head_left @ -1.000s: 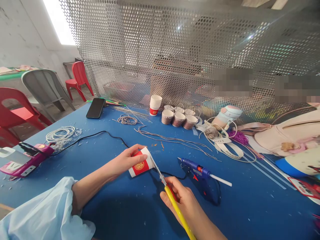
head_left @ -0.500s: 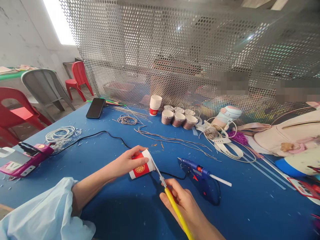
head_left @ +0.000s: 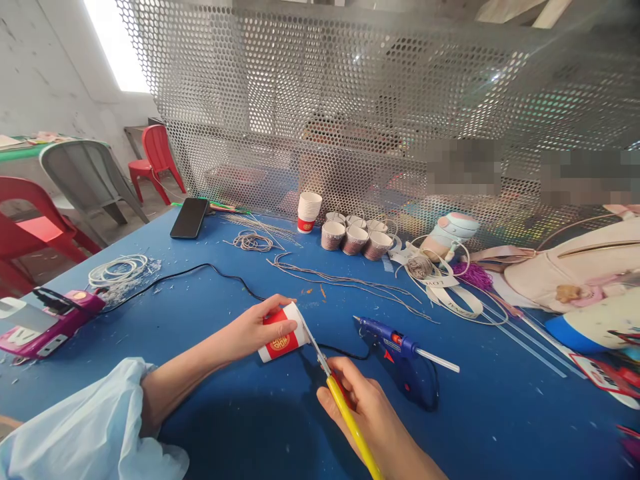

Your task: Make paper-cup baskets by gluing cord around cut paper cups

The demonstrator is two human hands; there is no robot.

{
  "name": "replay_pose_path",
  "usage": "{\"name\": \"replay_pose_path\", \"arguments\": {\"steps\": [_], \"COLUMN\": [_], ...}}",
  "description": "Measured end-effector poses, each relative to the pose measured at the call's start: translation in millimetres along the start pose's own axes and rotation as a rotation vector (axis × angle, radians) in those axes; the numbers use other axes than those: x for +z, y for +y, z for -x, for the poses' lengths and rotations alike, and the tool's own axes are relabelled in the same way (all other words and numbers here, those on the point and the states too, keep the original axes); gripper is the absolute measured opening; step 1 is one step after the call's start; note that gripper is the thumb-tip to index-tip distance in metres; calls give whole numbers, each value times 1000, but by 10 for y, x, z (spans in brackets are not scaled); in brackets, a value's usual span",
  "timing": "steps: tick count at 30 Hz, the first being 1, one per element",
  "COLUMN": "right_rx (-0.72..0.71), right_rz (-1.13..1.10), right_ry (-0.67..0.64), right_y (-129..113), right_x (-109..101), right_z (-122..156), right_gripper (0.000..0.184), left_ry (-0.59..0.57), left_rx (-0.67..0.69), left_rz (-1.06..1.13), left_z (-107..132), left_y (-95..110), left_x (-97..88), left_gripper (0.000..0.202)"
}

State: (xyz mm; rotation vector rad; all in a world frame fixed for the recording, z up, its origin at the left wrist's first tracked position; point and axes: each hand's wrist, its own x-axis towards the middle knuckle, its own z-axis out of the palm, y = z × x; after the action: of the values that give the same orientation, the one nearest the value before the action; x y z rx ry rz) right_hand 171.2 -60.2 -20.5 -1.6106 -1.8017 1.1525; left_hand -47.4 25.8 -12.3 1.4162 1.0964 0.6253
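My left hand (head_left: 263,327) is closed around a red and white paper cup (head_left: 283,341) with a gold emblem, tilted on its side above the table. In my right hand (head_left: 367,407) is a pair of scissors (head_left: 345,410) with yellow handles. Their blades lie along the cup's rim at its right end; whether they cut into the paper I cannot tell. Just right of the cup, a blue glue gun (head_left: 390,337) rests on the table with a clear glue stick sticking out of its back.
On the blue table (head_left: 225,413) are several cord-wrapped cups (head_left: 355,239), a stack of paper cups (head_left: 309,212), loose cords (head_left: 345,283), a phone (head_left: 189,218) and a purple power strip (head_left: 55,327). A perforated metal panel (head_left: 280,100) rises behind. A bag (head_left: 560,267) lies right.
The view has shifted very slightly. Both hands, the cup and the scissors hold nearly the same pose, with the blades still at the rim.
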Motion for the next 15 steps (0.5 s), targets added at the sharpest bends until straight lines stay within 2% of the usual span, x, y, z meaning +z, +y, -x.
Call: {"name": "replay_pose_path", "arguments": {"steps": [6, 11, 15], "right_rx": [-32, -11, -23], "right_rz": [30, 2, 40], "right_ry": [-101, -12, 20], "right_y": [-17, -25, 0], "right_x": [-70, -45, -42], "right_z": [5, 17, 5], "right_gripper": [29, 31, 30], "left_ry": [28, 109, 47], "left_rx": [-4, -78, -135], "left_rz": [26, 166, 227], "left_z": [-8, -7, 1], "left_y": [-28, 45, 106], "left_x": [7, 4, -11], "left_gripper": [61, 68, 63]}}
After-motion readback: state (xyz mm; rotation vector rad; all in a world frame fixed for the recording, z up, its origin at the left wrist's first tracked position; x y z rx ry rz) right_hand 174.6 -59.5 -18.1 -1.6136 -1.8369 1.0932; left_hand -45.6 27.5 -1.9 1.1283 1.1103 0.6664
